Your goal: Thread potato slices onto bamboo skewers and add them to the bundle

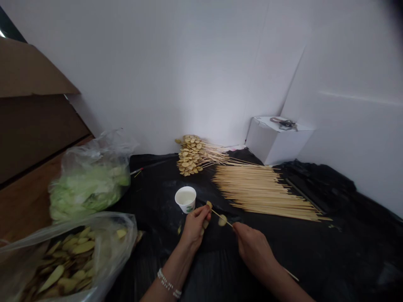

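My right hand [254, 247] is closed around a thin wooden skewer [216, 213], which points up and left. At its tip, my left hand [195, 224] pinches a potato slice [209, 204]; more pale slices seem tucked in its curled fingers, partly hidden. Another round slice [222, 220] shows along the skewer between the hands; whether it is threaded or lies behind, I cannot tell. Just beyond my left hand stands a white paper cup [185, 199] with pale liquid inside.
Filled skewers with potato slices [190, 155] are stacked near the wall. Right of them lie many bare skewers [261, 191]. On the left are an open plastic bag of slices [67, 264] and a bag of pale green pieces [91, 186]. A white box [273, 140] stands behind.
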Demonstrator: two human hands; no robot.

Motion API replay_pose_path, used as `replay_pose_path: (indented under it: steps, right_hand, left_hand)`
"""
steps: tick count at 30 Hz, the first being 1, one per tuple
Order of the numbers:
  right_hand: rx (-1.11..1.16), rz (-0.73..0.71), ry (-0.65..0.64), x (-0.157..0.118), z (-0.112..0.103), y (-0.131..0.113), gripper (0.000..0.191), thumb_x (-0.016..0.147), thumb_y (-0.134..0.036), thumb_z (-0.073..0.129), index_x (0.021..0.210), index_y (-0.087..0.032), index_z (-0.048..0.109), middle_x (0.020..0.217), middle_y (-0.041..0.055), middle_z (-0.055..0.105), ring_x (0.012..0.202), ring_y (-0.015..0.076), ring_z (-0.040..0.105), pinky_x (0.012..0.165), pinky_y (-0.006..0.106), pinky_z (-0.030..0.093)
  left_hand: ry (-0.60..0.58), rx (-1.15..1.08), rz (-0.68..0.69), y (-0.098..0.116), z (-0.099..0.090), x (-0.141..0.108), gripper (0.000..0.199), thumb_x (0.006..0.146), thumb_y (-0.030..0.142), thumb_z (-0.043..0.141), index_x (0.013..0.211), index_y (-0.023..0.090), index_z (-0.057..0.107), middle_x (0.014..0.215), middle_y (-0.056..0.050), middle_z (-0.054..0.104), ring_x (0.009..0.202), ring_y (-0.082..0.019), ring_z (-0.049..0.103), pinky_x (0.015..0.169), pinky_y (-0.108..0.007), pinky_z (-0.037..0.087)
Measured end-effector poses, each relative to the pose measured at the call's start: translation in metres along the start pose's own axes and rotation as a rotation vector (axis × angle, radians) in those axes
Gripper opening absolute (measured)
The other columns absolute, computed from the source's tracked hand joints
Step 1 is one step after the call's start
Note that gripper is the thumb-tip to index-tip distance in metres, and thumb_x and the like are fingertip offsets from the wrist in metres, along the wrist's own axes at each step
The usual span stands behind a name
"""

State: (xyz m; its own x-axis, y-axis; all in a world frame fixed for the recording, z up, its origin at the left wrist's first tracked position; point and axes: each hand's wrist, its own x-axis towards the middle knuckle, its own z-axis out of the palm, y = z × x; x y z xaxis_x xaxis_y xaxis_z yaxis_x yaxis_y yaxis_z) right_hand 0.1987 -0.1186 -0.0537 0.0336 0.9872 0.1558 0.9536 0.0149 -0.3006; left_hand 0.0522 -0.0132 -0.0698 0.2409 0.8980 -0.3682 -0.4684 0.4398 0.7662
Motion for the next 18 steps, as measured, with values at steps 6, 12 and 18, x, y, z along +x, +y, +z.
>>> replay_pose_path:
  steps: [6,12,18]
  right_hand:
    - [-0.075,-0.039,0.143,0.001,0.000,0.003,0.023,0.084,-0.005,0.041,0.077,-0.020,0.058,0.072,0.0013,0.062,0.068,0.0150,0.058,0.061,0.025,0.031]
    - [-0.019,0.004,0.066,0.002,-0.004,0.000,0.025,0.087,-0.008,0.039,0.078,-0.020,0.058,0.072,0.0006,0.064,0.066,0.0138,0.060,0.059,0.024,0.031]
    - [0.080,0.047,-0.050,0.007,-0.012,0.002,0.025,0.090,-0.014,0.038,0.075,-0.021,0.057,0.071,0.0001,0.065,0.068,0.0129,0.061,0.061,0.022,0.033]
  left_hand:
    - [-0.029,0.055,0.018,-0.004,-0.003,0.001,0.032,0.052,0.035,0.084,0.064,0.009,0.071,0.052,0.000,0.055,0.047,-0.003,0.046,0.046,-0.013,0.036]
    - [-0.018,0.065,0.023,-0.001,0.000,-0.003,0.034,0.050,0.036,0.084,0.065,0.009,0.071,0.053,0.000,0.055,0.047,-0.004,0.046,0.047,-0.015,0.036]
    - [-0.066,0.097,-0.002,0.000,0.001,-0.004,0.034,0.053,0.038,0.083,0.063,0.009,0.069,0.049,0.001,0.051,0.046,-0.004,0.043,0.045,-0.015,0.033]
